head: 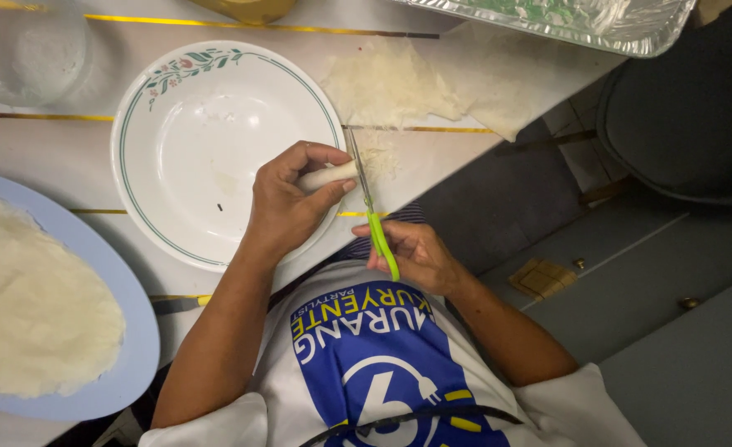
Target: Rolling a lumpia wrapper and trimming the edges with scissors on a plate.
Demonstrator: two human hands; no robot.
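Beyond your left hand [287, 203], the blue plate [134, 331] of pale wrappers [35, 298] is cut off at the frame's edge; the white plate [217, 149] under it sits nearly bare. That hand pinches a small white roll [326, 175]; your right hand [416, 257], just beside, grips green-handled scissors [374, 219], blades at the roll's end.

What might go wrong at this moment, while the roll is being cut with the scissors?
1. The scissors have their blades right beside the thumb of the left hand, which pinches the short white roll; a slip may nick it.
2. The cut happens over the edge of the plate, so the trimmed end may fall on the table, where scraps already lie.
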